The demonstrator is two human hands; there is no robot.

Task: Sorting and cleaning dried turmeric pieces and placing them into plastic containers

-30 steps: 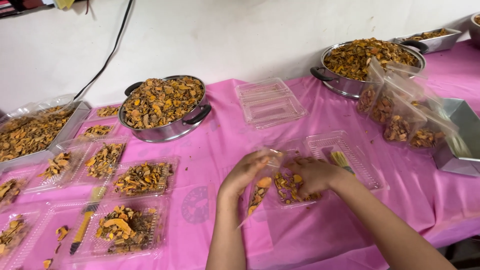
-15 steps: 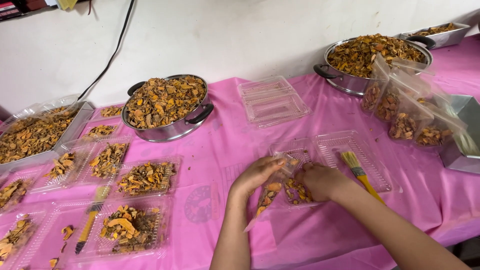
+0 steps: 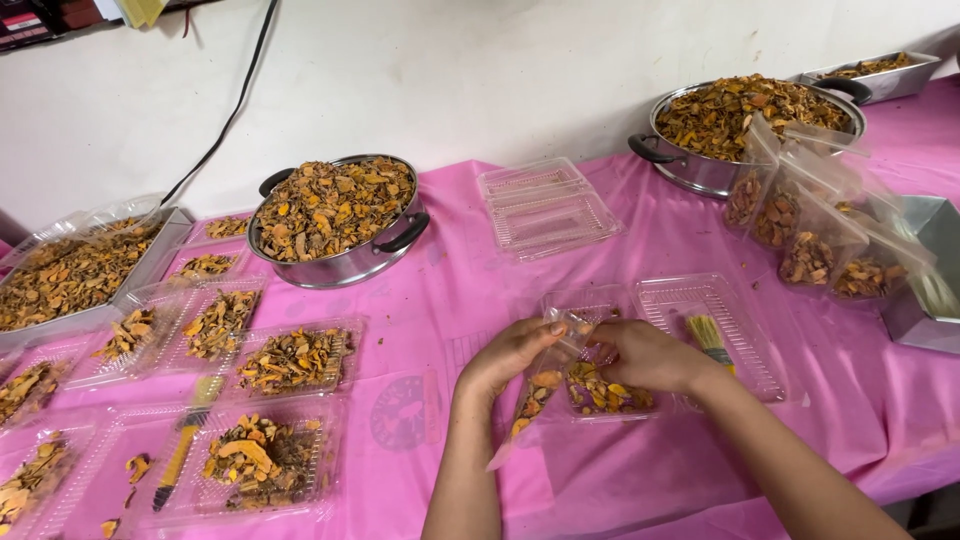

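My left hand pinches the mouth of a clear plastic bag that holds orange-brown dried slices and hangs toward the table's front edge. My right hand grips the other side of the bag's mouth, over an open clear hinged container with the same dried slices in it. The container's empty lid half lies to the right with a yellow-bristled brush on it.
The pink tablecloth covers the table. A steel pot of slices stands back left, another pot back right beside filled bags. Several filled clear trays, a metal tray, stacked empty containers and a second brush lie around.
Both hands have stayed together at the bag's mouth over the container. The view has shifted slightly; the bag now hangs lower toward the front edge.
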